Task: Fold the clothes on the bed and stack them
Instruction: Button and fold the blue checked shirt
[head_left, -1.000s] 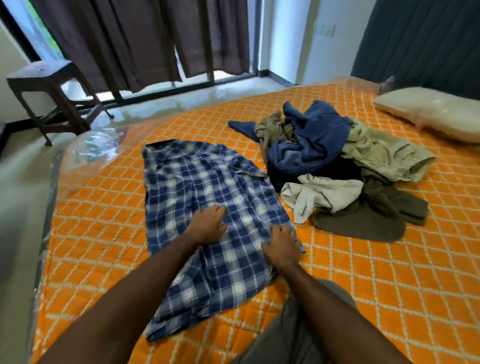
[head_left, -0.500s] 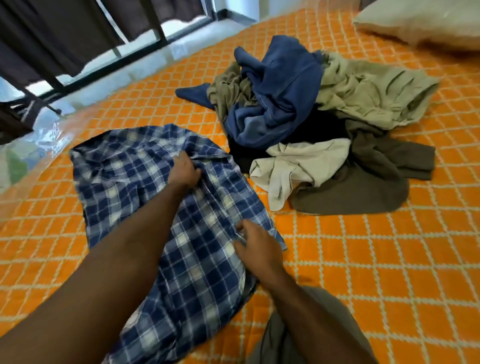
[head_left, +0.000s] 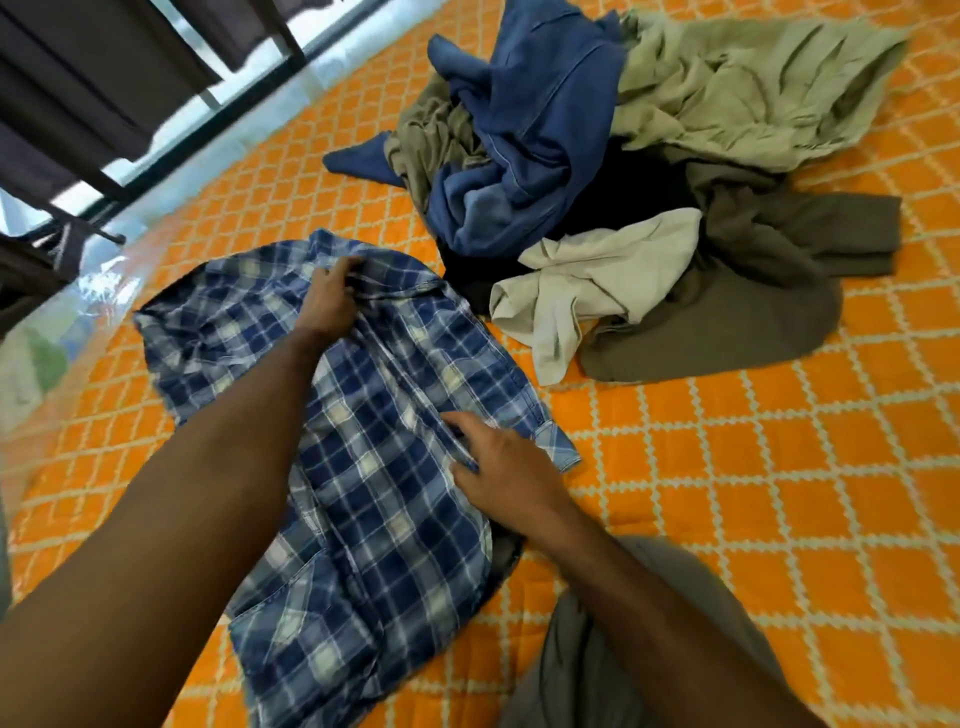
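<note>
Both hands pinch the plaid shirt (head_left: 363, 441) spread on the orange bed (head_left: 753, 493): my left hand (head_left: 330, 301) near its collar, my right hand (head_left: 501, 470) at its placket; beside it lies a pile of clothes (head_left: 623, 182), untouched; dark curtains (head_left: 93, 78) hang beyond.

The left forearm (head_left: 171, 525) is covering the middle-left of the plaid shirt (head_left: 374, 467), and the right hand (head_left: 501, 473) is hiding the cloth beneath it. The fingertips of the left hand (head_left: 330, 296) are sinking out of sight in a fold. In the pile (head_left: 623, 197), a black garment (head_left: 618, 187) is lying mostly buried. The top edge is cutting off the blue garment (head_left: 524, 114) and the curtains (head_left: 93, 67), which are blurring.
</note>
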